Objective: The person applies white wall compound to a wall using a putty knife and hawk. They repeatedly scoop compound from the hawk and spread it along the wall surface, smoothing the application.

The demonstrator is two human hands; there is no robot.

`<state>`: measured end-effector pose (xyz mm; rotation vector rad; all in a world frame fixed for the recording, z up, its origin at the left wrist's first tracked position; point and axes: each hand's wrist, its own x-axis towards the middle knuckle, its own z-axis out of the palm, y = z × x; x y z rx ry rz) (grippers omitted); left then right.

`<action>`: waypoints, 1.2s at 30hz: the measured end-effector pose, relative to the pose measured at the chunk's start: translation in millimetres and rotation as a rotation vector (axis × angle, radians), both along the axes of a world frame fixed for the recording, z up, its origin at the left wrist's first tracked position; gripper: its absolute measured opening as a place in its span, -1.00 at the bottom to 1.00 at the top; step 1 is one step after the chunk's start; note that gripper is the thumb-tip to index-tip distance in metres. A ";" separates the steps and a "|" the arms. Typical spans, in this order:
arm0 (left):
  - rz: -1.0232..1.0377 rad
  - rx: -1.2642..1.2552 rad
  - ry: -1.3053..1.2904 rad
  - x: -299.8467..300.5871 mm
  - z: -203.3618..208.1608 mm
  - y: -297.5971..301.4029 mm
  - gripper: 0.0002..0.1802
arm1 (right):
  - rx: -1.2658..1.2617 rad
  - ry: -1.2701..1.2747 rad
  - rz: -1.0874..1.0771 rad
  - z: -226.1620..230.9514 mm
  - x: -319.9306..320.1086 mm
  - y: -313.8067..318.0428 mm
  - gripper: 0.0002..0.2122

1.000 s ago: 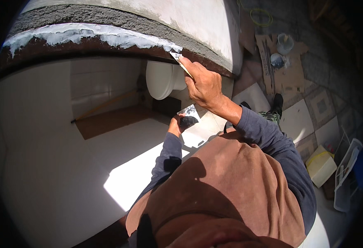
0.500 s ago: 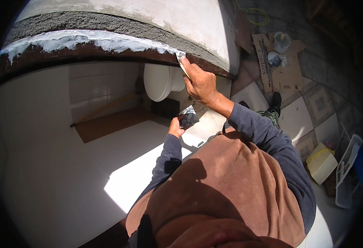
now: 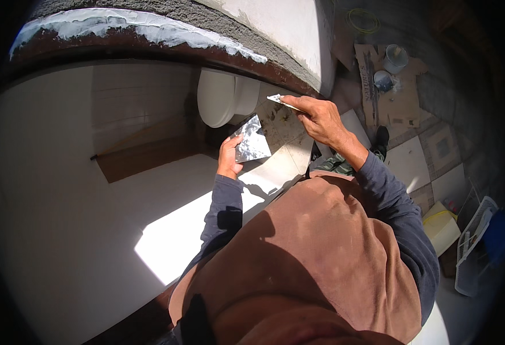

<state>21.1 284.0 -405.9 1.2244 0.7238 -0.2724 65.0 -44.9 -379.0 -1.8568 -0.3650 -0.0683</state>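
My right hand [image 3: 322, 122] grips a small putty knife [image 3: 281, 102] with white paste on its blade; the blade is apart from the frame. In my left hand [image 3: 229, 154] is a flat square metal plate [image 3: 253, 141], smeared with white paste. Above both hands runs a dark brown frame [image 3: 287, 77]. A ragged band of white filler [image 3: 149, 27] covers much of its length where it meets rough grey mortar [image 3: 235, 22]. The filler stops short of the frame's right end.
Below the frame are a white toilet [image 3: 217, 98] and a brown board [image 3: 143, 161]. At the upper right, cardboard [image 3: 407, 106] on the tiled floor bears a bucket [image 3: 396, 59] and a small tub [image 3: 382, 81]. A white plastic rack [image 3: 475, 241] stands at right.
My right hand has drawn the putty knife off the frame, down and to the right. My left hand has raised and tilted the metal plate, so its paste-smeared face shows.
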 end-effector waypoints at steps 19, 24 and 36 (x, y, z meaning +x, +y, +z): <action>-0.228 0.314 -0.243 21.6 133.8 -84.2 -0.66 | -0.178 -0.244 0.288 58.7 -29.4 -6.2 -0.55; -0.165 0.299 -0.302 18.2 128.7 -74.4 -0.71 | -0.162 -0.230 0.377 61.3 -36.0 5.0 -0.59; 0.123 0.239 -0.222 8.8 89.8 -20.3 -0.84 | 0.158 -0.214 -0.454 52.6 11.2 88.7 -0.47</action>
